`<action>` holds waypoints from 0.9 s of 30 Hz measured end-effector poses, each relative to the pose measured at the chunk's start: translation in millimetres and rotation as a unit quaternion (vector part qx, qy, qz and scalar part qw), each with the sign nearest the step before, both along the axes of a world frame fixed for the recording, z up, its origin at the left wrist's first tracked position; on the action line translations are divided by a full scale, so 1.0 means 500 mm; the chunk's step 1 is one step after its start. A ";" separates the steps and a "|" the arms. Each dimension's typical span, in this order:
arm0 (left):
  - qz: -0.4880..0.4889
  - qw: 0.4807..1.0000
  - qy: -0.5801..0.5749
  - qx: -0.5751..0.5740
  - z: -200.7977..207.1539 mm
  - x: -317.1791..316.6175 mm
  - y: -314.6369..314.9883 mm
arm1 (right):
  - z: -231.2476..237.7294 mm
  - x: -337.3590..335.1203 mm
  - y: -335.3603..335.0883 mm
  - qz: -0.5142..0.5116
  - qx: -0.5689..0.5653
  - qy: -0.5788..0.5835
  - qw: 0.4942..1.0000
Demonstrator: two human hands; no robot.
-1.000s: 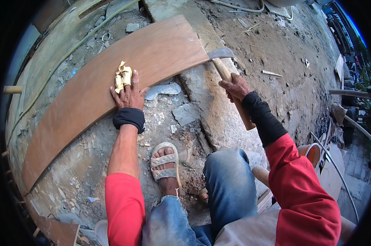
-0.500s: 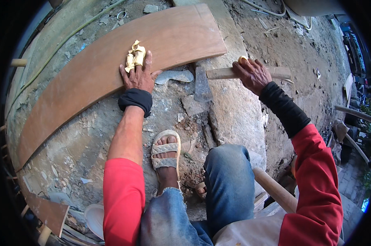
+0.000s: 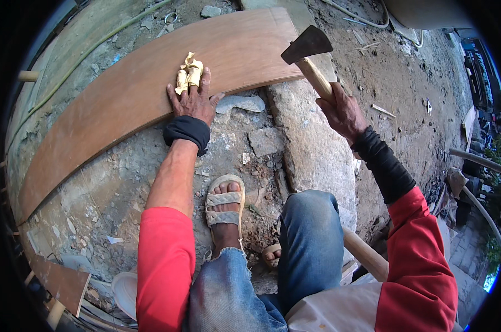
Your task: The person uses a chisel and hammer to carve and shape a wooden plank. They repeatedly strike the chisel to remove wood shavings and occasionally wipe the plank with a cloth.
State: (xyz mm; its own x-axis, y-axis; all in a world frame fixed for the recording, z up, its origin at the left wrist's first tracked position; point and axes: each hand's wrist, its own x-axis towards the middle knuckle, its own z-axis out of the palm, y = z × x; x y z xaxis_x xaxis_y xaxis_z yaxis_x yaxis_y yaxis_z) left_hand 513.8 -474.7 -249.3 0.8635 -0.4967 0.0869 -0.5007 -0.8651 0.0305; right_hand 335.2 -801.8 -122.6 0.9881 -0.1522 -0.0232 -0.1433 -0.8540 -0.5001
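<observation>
Left hand (image 3: 195, 106): fingers spread, laid on curved brown board (image 3: 112, 94), grasping nothing; yellow wrapping (image 3: 193, 72) on its fingers. Right hand (image 3: 343, 113): closed round the wooden handle of a hatchet (image 3: 316, 77), blade by the board's far right end; contact unclear. Board runs near left to far right, partly over concrete slab (image 3: 319, 149).
</observation>
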 end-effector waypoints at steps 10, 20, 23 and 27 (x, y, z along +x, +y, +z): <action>-0.009 1.000 -0.005 -0.023 0.003 -0.003 0.001 | -0.078 -0.013 0.036 -0.053 -0.099 0.058 0.992; -0.001 0.999 0.018 -0.044 -0.018 0.000 0.003 | -0.117 -0.014 0.006 -0.006 -0.085 0.035 0.996; 0.006 0.998 -0.003 -0.061 -0.022 0.001 0.001 | -0.104 0.004 -0.010 -0.094 0.073 0.138 0.983; 0.003 0.996 0.049 -0.070 -0.030 0.006 -0.004 | -0.138 0.042 -0.034 -0.010 -0.058 0.063 0.996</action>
State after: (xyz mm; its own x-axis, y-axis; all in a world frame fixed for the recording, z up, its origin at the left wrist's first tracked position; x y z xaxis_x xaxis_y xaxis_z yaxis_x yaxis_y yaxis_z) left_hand 516.6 -476.8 -264.4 0.8745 -0.4801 0.0690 -0.4836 -0.8522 0.1995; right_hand 356.1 -818.7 -191.8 0.9751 -0.1803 -0.1288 -0.2163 -0.9013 -0.3755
